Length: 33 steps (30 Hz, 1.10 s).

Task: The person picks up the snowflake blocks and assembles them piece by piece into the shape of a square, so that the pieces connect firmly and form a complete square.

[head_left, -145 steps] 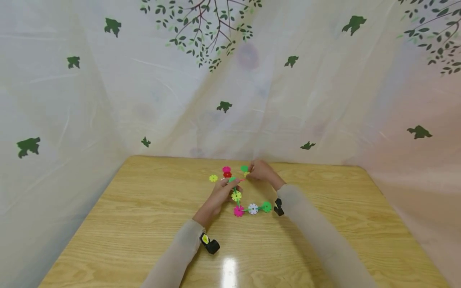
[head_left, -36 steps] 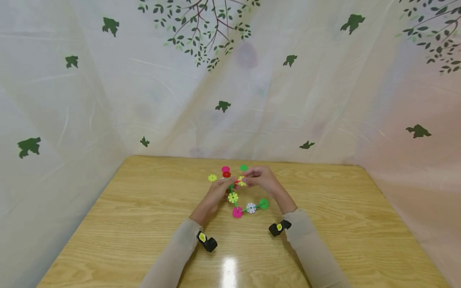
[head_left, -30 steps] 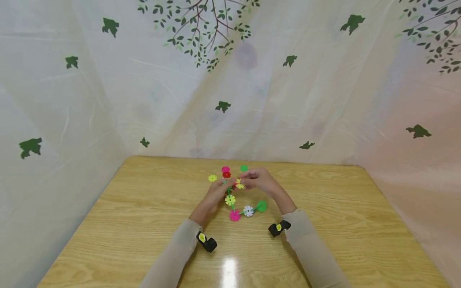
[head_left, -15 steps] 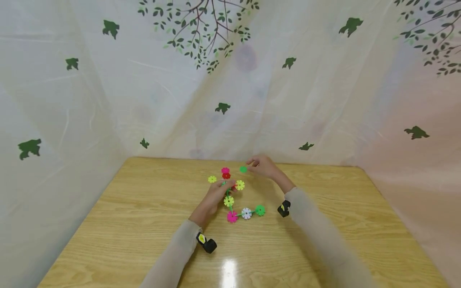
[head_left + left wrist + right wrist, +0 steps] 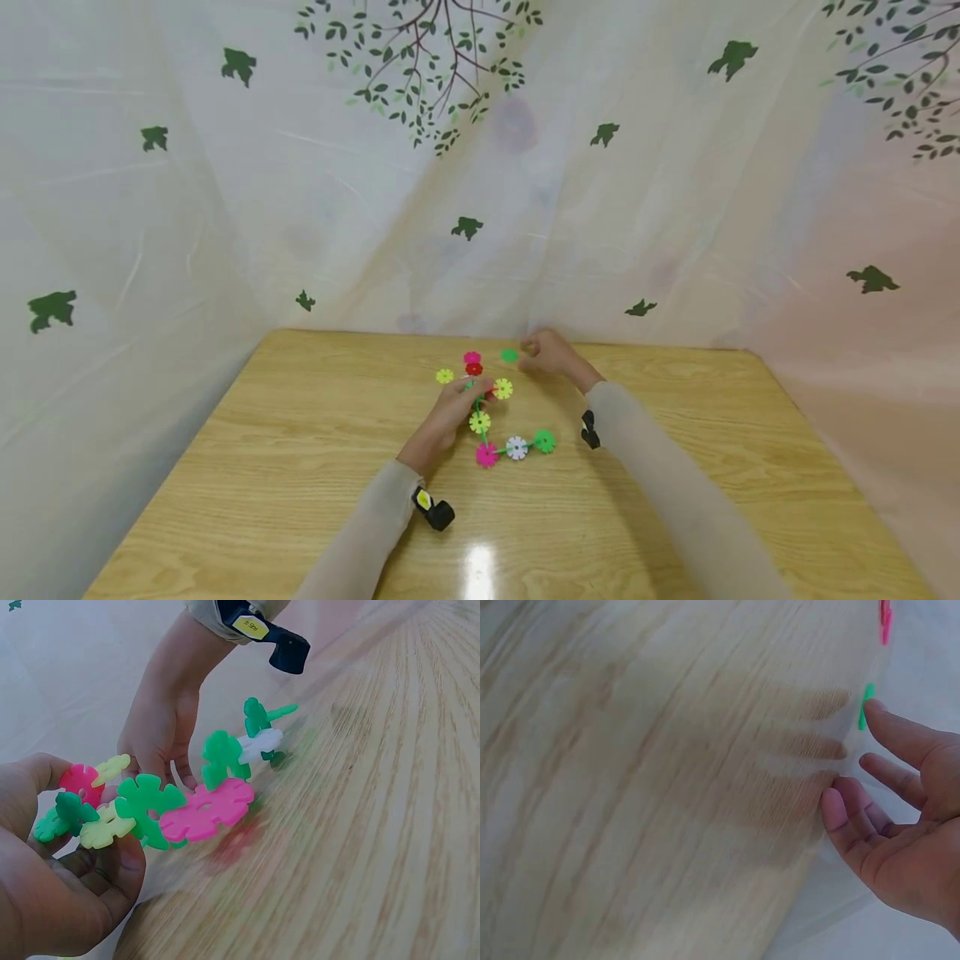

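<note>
The right hand (image 5: pixel 552 353) has let go of the yellow flower disc (image 5: pixel 503 388), which now sits at one end of the flower-disc chain (image 5: pixel 480 422), so the chain is a piece longer. The left hand (image 5: pixel 453 408) pinches that chain over the tabletop (image 5: pixel 337 442), toward its far edge. The right hand's fingers are parted, loosely bent and hold nothing, just beside the loose green flower disc (image 5: pixel 509 356).

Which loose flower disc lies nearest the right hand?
The loose green disc, beside the right hand; the loose pink, red and yellow ones lie farther left.
</note>
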Motion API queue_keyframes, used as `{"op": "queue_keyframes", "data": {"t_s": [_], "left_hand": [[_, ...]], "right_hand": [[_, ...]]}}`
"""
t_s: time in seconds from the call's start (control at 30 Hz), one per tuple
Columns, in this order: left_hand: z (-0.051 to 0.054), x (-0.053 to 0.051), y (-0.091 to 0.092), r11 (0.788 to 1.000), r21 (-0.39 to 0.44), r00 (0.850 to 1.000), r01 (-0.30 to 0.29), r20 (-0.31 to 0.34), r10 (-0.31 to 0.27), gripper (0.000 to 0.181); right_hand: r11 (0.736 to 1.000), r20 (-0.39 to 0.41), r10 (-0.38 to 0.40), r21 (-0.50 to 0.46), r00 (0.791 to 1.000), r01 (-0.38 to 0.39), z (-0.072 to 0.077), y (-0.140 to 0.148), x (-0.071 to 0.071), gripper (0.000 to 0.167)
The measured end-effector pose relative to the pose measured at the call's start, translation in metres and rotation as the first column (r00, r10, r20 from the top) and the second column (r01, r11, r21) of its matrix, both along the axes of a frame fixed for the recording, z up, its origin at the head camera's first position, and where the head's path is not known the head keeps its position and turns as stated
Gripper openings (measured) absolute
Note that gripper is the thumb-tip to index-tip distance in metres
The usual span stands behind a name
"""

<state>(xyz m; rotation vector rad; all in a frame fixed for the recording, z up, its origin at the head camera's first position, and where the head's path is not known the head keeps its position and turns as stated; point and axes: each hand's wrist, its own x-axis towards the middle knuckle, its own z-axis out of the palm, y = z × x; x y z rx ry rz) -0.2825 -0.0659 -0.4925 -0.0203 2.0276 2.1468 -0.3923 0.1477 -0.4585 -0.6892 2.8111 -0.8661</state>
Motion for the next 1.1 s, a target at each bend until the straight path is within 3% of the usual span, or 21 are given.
{"op": "queue_keyframes", "data": {"t_s": [0.33,0.57,0.8,0.97,1.1], "left_hand": [[-0.005,-0.002,0.001,1.000,0.029,1.000,0.002,-0.031,-0.001,0.030],[-0.002,0.001,0.002,1.000,0.012,1.000,0.005,-0.014,-0.005,0.031],[-0.002,0.000,0.000,0.999,-0.034,0.999,0.021,-0.032,-0.022,0.033],[-0.003,0.000,-0.001,0.999,-0.028,1.000,0.018,-0.022,-0.019,0.032],[-0.003,0.001,0.000,0.999,-0.031,0.999,0.023,-0.023,-0.023,0.032]], "right_hand": [[0.997,0.009,0.040,-0.069,0.999,-0.039,-0.009,-0.004,-0.006,0.039],[0.999,-0.007,0.023,-0.031,1.000,-0.023,-0.011,-0.012,-0.008,0.031],[0.999,0.095,-0.025,-0.026,0.995,0.027,-0.005,-0.017,-0.004,0.023],[0.999,0.101,0.033,0.011,0.994,-0.035,-0.003,-0.020,-0.001,0.035],[0.998,0.085,0.062,0.017,0.994,-0.064,-0.002,-0.021,0.000,0.029]]}}
